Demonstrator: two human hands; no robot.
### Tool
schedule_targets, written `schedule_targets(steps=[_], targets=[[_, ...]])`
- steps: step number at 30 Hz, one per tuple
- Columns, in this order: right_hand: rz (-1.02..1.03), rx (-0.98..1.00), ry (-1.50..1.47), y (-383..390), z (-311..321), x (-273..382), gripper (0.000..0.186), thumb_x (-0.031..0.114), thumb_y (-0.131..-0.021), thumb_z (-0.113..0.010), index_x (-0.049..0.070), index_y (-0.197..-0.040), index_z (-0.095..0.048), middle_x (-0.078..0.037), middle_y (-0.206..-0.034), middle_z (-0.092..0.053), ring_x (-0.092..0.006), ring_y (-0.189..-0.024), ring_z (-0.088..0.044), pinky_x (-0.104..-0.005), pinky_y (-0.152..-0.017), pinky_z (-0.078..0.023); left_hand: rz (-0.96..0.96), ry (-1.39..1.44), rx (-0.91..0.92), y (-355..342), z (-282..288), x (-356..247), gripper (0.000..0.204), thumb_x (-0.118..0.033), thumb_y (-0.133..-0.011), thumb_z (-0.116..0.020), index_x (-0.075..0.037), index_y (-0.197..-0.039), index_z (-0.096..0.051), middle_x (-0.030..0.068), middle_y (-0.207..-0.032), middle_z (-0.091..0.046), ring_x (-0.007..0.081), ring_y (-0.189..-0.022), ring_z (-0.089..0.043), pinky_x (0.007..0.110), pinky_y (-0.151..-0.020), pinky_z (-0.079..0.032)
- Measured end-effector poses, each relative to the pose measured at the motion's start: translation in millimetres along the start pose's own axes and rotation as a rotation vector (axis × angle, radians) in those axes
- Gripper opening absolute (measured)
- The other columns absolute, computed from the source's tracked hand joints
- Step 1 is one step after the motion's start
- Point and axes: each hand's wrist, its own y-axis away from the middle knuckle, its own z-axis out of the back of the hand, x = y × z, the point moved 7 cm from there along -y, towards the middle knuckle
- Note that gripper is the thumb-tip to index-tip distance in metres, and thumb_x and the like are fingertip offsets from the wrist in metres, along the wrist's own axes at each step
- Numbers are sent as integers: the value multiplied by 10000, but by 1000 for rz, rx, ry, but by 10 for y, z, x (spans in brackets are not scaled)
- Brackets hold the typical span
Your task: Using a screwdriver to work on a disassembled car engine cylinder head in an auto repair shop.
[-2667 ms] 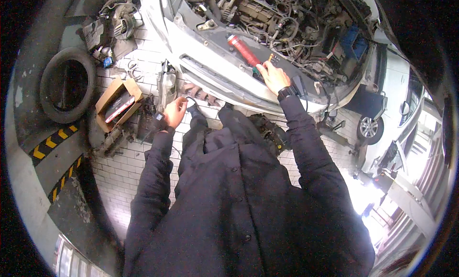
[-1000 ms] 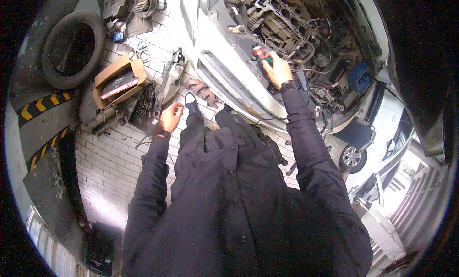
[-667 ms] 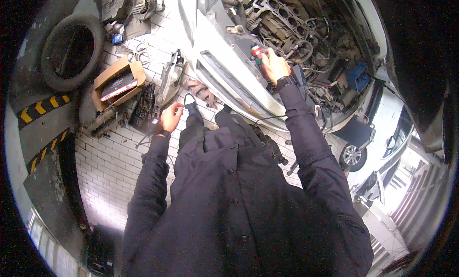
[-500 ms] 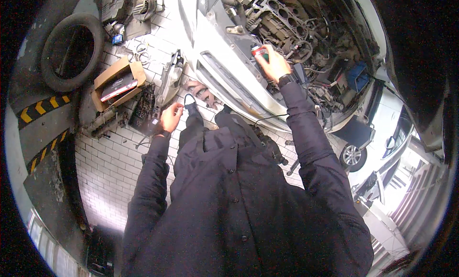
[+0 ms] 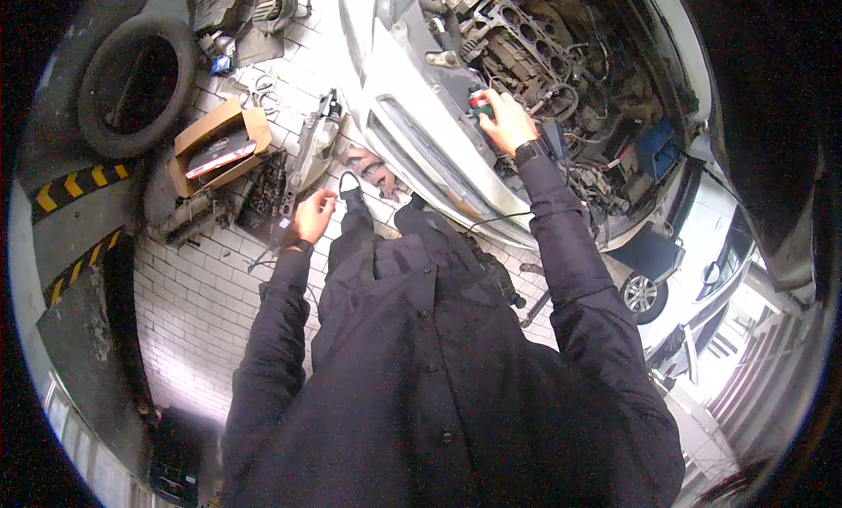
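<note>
My right hand (image 5: 508, 126) is closed around a small red and dark green can (image 5: 480, 106), seen partly behind my fingers. It is over the front edge of a white car (image 5: 421, 87), beside the exposed engine block (image 5: 516, 47) with its open round cylinders. Lower and to the left, my left hand (image 5: 313, 217) hangs above the tiled floor, thumb and fingers drawn together. Something small and pale may be at its fingertips, too small to make out. A headlight unit (image 5: 314, 144) lies on the floor just beyond that hand.
An open cardboard box (image 5: 250, 126) with a flat package inside stands on the floor at left. Behind it a tyre (image 5: 139, 87) leans at the wall. Removed car parts (image 5: 272, 8) lie farther off. Another white car (image 5: 693, 245) stands at right; a cable (image 5: 500, 217) crosses the bumper.
The can has shifted slightly in the picture and my right fingers sit a little differently on it. My left hand has hardly moved.
</note>
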Motion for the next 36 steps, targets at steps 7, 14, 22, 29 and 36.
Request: schedule_targets(steps=[7, 14, 22, 29, 36], targets=[[44, -220, -166, -287, 271, 250, 313, 339, -914, -616, 69, -1070, -593, -196, -909, -651, -382, -871, -652, -475, -774, -508, 2, 20, -23, 18, 89, 66, 209, -204, -977, -580, -50, -1080, -676, 64, -784, -714, 113, -684, -650, 296, -660, -518], [12, -148, -133, -544, -84, 93, 303, 337, -919, -607, 79, -1075, -582, -199, -946, -655, -386, -927, -646, -486, -790, -508, 97, 25, -14, 97, 163, 228, 216, -191, -977, -576, -45, -1100, -677, 68, -818, -721, 119, -729, -674, 289, -684, -531], [15, -167, -125, -492, -168, 33, 293, 347, -923, -596, 99, -1077, -566, -184, -944, -649, -391, -914, -643, -492, -782, -508, 115, 32, -8, 141, 199, 227, 228, -208, -976, -572, -51, -1100, -680, 70, -822, -725, 130, -731, -679, 297, -689, -533], [-20, -146, -117, -493, -157, 72, 278, 334, -925, -604, 108, -1079, -561, -182, -961, -646, -394, -915, -643, -492, -784, -510, 84, 52, -18, 79, 184, 178, 228, -215, -978, -573, -57, -1100, -683, 64, -799, -717, 130, -721, -672, 305, -689, -531], [-37, -154, -136, -480, -197, 39, 270, 326, -924, -608, 114, -1084, -562, -178, -976, -643, -393, -929, -642, -495, -795, -512, 114, 36, -22, 121, 199, 269, 220, -209, -976, -583, -61, -1103, -684, 66, -805, -720, 131, -720, -672, 308, -684, -529]])
